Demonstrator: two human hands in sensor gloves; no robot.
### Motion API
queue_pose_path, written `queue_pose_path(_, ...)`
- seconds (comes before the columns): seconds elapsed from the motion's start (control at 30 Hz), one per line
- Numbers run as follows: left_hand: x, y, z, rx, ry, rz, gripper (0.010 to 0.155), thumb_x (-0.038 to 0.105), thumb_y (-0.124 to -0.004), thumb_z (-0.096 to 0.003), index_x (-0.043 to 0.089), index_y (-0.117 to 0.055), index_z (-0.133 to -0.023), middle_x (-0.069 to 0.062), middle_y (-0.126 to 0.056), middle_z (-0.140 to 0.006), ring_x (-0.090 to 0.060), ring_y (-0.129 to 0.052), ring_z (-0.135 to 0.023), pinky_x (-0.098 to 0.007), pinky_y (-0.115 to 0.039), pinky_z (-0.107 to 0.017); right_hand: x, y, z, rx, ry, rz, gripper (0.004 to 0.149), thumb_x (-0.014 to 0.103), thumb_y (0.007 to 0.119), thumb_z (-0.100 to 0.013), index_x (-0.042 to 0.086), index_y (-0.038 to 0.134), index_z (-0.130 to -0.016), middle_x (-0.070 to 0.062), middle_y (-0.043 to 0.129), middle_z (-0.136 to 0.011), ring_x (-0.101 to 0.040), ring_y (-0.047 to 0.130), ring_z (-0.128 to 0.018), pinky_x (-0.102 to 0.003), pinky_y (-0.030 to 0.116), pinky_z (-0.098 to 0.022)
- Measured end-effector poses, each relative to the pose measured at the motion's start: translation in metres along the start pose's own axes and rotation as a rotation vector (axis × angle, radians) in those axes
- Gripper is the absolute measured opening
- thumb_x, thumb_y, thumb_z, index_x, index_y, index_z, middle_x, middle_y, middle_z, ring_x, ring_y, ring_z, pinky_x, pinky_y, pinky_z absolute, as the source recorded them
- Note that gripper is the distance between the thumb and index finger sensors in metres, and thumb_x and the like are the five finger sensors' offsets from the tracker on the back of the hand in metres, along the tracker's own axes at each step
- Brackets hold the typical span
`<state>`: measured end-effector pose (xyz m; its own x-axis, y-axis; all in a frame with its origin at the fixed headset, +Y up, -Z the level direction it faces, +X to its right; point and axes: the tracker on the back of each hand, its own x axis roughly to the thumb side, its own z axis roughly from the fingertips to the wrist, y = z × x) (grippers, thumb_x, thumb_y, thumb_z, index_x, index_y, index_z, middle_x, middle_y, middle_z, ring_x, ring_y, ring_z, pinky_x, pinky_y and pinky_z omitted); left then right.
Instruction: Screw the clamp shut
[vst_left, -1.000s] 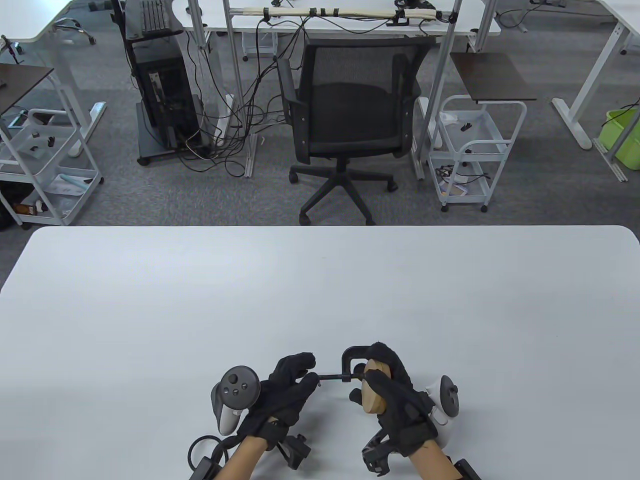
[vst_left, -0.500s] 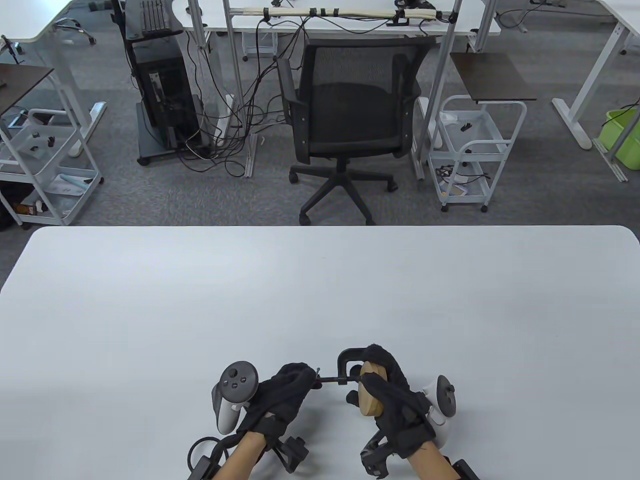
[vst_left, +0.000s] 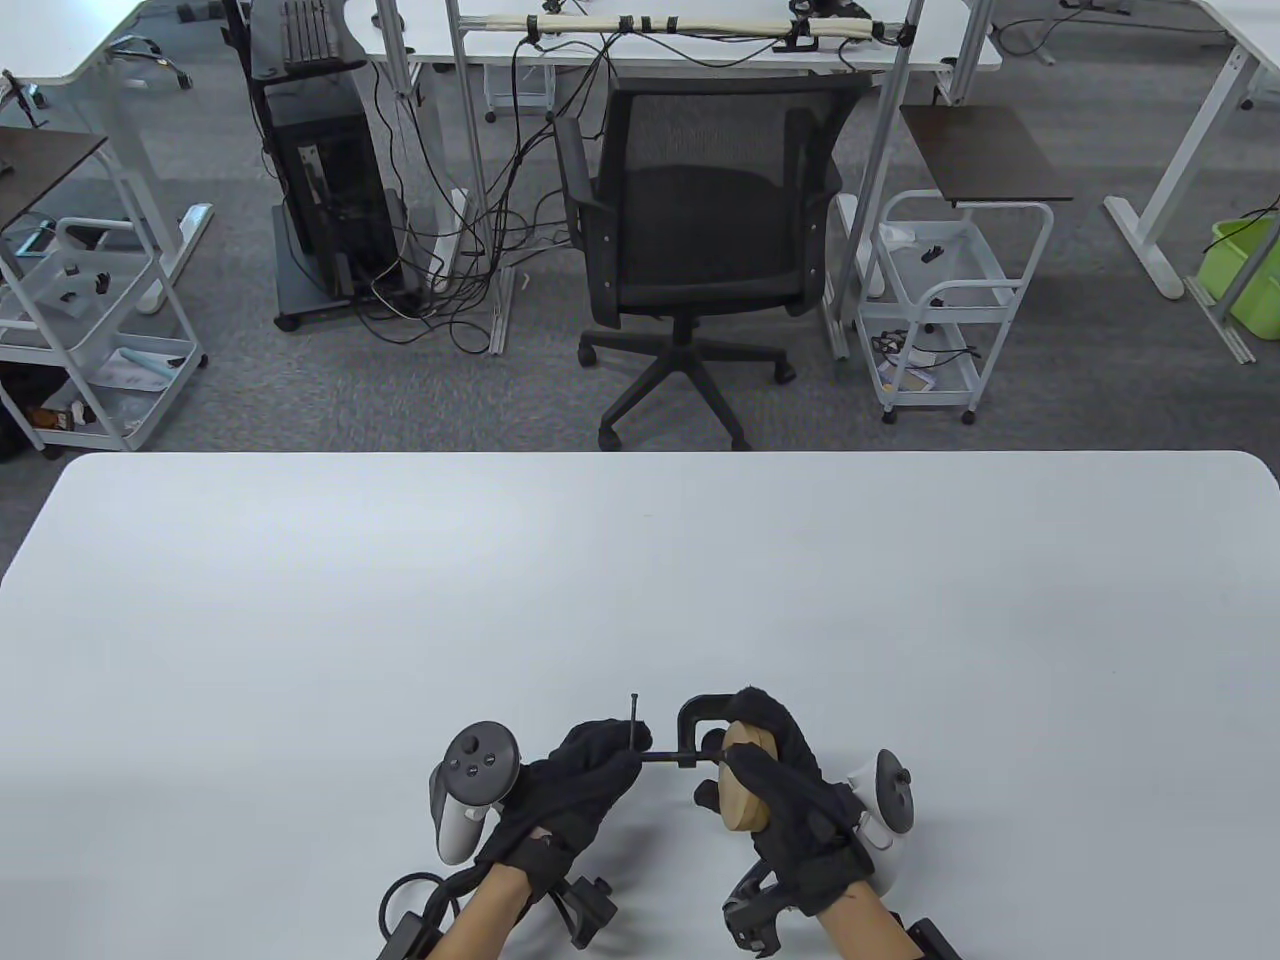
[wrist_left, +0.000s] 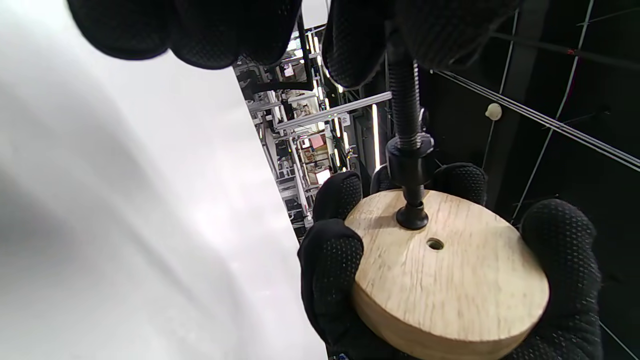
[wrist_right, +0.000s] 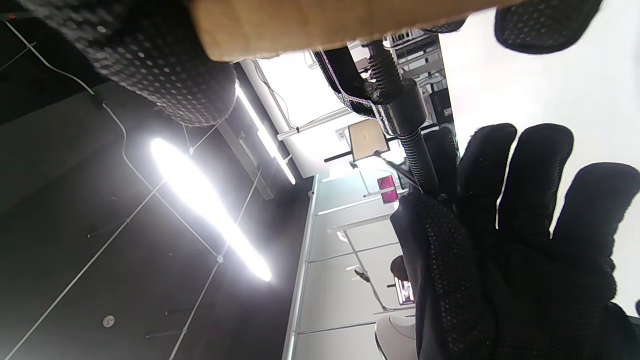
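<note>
A black C-clamp (vst_left: 700, 712) lies on its side near the table's front edge, with a round wooden disc (vst_left: 748, 782) set in its mouth. My right hand (vst_left: 790, 790) grips the disc and the clamp frame. My left hand (vst_left: 590, 775) holds the threaded screw (vst_left: 665, 757) at its handle end; the thin cross-bar (vst_left: 636, 718) sticks up from my fingers. In the left wrist view the screw (wrist_left: 406, 120) runs through the clamp's nut and its round tip (wrist_left: 412, 219) touches the disc's face (wrist_left: 450, 270). The right wrist view shows the screw (wrist_right: 417, 155) running into my left hand (wrist_right: 505, 240).
The white table (vst_left: 640, 580) stretches far and to both sides of my hands. A black office chair (vst_left: 695, 240) stands beyond the far edge, with white carts (vst_left: 940, 300) and desks on the floor behind.
My left hand has turned on the screw: the cross-bar, hidden among my fingers before, now sticks up. Both hands and the clamp shifted slightly left a second ago.
</note>
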<state>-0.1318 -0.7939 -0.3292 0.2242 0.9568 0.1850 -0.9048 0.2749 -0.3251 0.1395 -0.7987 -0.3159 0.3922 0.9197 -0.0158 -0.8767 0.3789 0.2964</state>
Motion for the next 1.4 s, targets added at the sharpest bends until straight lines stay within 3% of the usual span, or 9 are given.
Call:
queue_pose_path(0.17,0.007,0.004,0.000,0.046,-0.062,-0.090,0.052,0.041,-0.080,-0.0508,0.025,-0.072,-0.100,-0.012,-0.079,-0.097,-0.040,-0.082,-0.082,-0.055,-0.076,-0.056,-0.001,0.000,0.000,0.004,0.004,0.003,0.072,0.053,0.089,-0.050,0.022,0.055,-0.106,0.002,0.042,-0.114,-0.054,0.049,-0.092,-0.070,0.066,-0.051)
queue_pose_path(0.33,0.017,0.005,0.004,0.138,-0.167,-0.177,0.048,0.028,-0.085,-0.0469,0.028,-0.078,-0.094,-0.006,-0.082,-0.095,-0.038,-0.081,-0.085,-0.056,-0.075,-0.058,-0.002,0.001,0.000,0.009,0.011,0.005,0.072,0.053,0.089,-0.050,0.022,0.055,-0.106,0.002,0.041,-0.114,-0.054,0.049,-0.092,-0.070,0.065,-0.051)
queue_pose_path(0.73,0.020,0.004,0.004,0.147,-0.211,-0.199,0.047,0.027,-0.085,-0.0466,0.028,-0.079,-0.093,-0.005,-0.084,-0.094,-0.037,-0.083,-0.085,-0.057,-0.075,-0.058,-0.002,0.001,-0.001,0.012,0.007,0.003,0.072,0.053,0.089,-0.050,0.022,0.055,-0.106,0.002,0.042,-0.114,-0.054,0.048,-0.093,-0.070,0.065,-0.051)
queue_pose_path(0.87,0.017,0.004,0.003,0.125,-0.180,-0.185,0.049,0.033,-0.083,-0.0486,0.025,-0.076,-0.097,-0.008,-0.081,-0.096,-0.040,-0.080,-0.086,-0.058,-0.074,-0.058,-0.002,0.001,-0.001,0.006,0.002,0.004,0.072,0.053,0.089,-0.050,0.021,0.055,-0.106,0.002,0.042,-0.114,-0.054,0.049,-0.092,-0.070,0.065,-0.051)
queue_pose_path(1.03,0.006,0.007,0.002,0.100,-0.084,-0.193,0.069,0.050,-0.083,-0.0480,0.019,-0.063,-0.106,-0.018,-0.067,-0.104,-0.048,-0.071,-0.090,-0.060,-0.071,-0.059,0.000,-0.001,0.000,-0.016,-0.014,0.016,0.072,0.053,0.089,-0.050,0.021,0.055,-0.106,0.002,0.041,-0.114,-0.054,0.048,-0.092,-0.070,0.065,-0.051)
queue_pose_path(1.1,0.002,0.009,0.003,0.116,-0.043,-0.186,0.065,0.057,-0.079,-0.0486,0.013,-0.074,-0.096,-0.020,-0.071,-0.101,-0.049,-0.072,-0.088,-0.060,-0.071,-0.057,0.001,-0.002,0.000,-0.022,-0.014,0.005,0.072,0.053,0.089,-0.050,0.021,0.055,-0.106,0.002,0.041,-0.114,-0.054,0.048,-0.093,-0.071,0.065,-0.051)
queue_pose_path(1.17,0.000,0.011,0.003,0.127,-0.014,-0.184,0.062,0.063,-0.072,-0.0503,0.008,-0.097,-0.062,-0.018,-0.087,-0.088,-0.049,-0.082,-0.079,-0.059,-0.075,-0.053,0.001,-0.002,0.000,-0.025,-0.016,0.006,0.072,0.053,0.089,-0.050,0.021,0.055,-0.106,0.002,0.041,-0.114,-0.054,0.048,-0.093,-0.070,0.065,-0.051)
queue_pose_path(1.23,-0.004,0.009,0.002,0.052,0.039,-0.153,0.069,0.066,-0.065,-0.0517,0.008,-0.101,-0.053,-0.018,-0.091,-0.085,-0.049,-0.085,-0.076,-0.059,-0.077,-0.051,0.001,-0.002,0.000,-0.021,-0.013,0.002,0.072,0.053,0.089,-0.050,0.021,0.055,-0.106,0.002,0.041,-0.114,-0.054,0.048,-0.093,-0.070,0.065,-0.051)
queue_pose_path(1.4,-0.013,0.002,0.001,-0.020,0.102,-0.095,0.085,0.073,-0.059,-0.0517,-0.001,-0.096,-0.075,-0.023,-0.083,-0.092,-0.053,-0.079,-0.079,-0.057,-0.076,-0.052,0.000,0.000,0.000,0.002,-0.006,0.007,0.072,0.053,0.089,-0.050,0.021,0.056,-0.105,0.002,0.042,-0.113,-0.054,0.049,-0.092,-0.070,0.065,-0.051)
